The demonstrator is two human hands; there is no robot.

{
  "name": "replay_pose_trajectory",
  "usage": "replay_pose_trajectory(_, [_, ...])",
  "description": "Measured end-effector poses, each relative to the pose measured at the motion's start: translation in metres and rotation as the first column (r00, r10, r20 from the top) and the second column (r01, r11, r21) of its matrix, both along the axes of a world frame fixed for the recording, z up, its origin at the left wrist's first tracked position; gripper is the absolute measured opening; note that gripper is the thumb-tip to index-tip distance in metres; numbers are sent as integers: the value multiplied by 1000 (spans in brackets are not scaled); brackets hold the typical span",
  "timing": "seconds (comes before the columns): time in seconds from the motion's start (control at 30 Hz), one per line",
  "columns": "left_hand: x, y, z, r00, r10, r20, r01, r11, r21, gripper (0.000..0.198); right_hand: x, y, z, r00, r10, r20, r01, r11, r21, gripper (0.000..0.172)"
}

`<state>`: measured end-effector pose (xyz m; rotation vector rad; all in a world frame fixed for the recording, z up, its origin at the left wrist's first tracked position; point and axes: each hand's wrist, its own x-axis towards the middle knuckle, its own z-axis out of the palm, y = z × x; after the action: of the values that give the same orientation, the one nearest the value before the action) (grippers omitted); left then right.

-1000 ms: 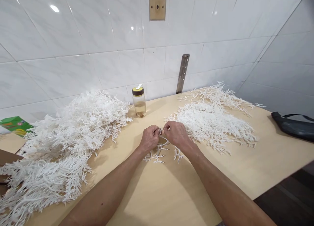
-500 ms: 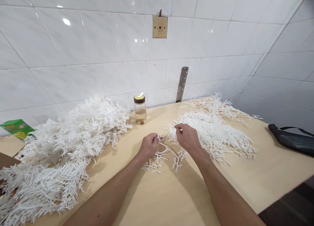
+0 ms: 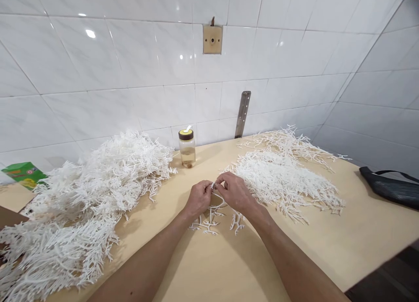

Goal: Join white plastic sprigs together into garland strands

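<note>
A white branching plastic sprig (image 3: 209, 225), coral-like in shape, hangs below my hands with its forked ends spread over the table. My left hand (image 3: 199, 199) is closed in a pinch on one end of it. Fingertips of my right hand (image 3: 233, 189) meet the left ones at that same end, also pinched together. Exactly which bit the right fingers grip is partly hidden. Close by on the right lies a flat pile of small white sprig pieces (image 3: 281, 175). A much taller heap of white sprigs (image 3: 98, 184) fills the left side.
A lidded bottle of liquid (image 3: 187, 153) stands behind my hands. A metal strip (image 3: 242, 114) leans on the tiled wall. Longer white stems (image 3: 294, 145) lie at the back right. A black bag (image 3: 393, 186) sits at the right edge, a green packet (image 3: 26, 174) far left.
My right hand has moved left from beside the small-piece pile to my left hand, and their fingertips now meet. The left hand stays pinched on the sprig.
</note>
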<state>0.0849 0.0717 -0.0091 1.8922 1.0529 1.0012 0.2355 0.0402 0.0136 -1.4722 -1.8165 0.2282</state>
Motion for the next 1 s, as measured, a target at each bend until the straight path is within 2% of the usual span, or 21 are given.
replay_pose_trajectory(0.23, [1,0,-1,998,1,-59,2,999,48,24,-2,2,-7,996,-75,55,81,990,-116,10])
replay_pose_trajectory(0.37, [0,2,0,986,4,-166,15,994,109,23,-4,-2,-7,973,-67,220,96,988,-124,12])
replay_pose_trajectory(0.5, [0,3,0,949,52,-312,16,977,213,21,-17,-7,-2,921,-116,372,190,967,-167,11])
replay_pose_trajectory(0.63, [1,1,2,894,87,-439,44,959,278,15,-30,-7,4,901,-199,386,308,919,-245,13])
replay_pose_trajectory(0.7, [2,1,2,877,105,-469,39,957,288,14,-31,-6,3,902,-215,375,324,910,-257,15])
replay_pose_trajectory(0.8, [0,5,0,904,98,-416,9,969,247,17,-24,-3,-3,935,-192,297,263,939,-221,16])
replay_pose_trajectory(0.9, [-5,10,-3,976,18,-215,25,980,196,23,-14,2,-11,973,-145,178,174,973,-155,16])
replay_pose_trajectory(1.0, [-8,12,-4,996,18,-89,-5,990,139,21,-10,4,-16,984,-135,118,148,983,-113,15])
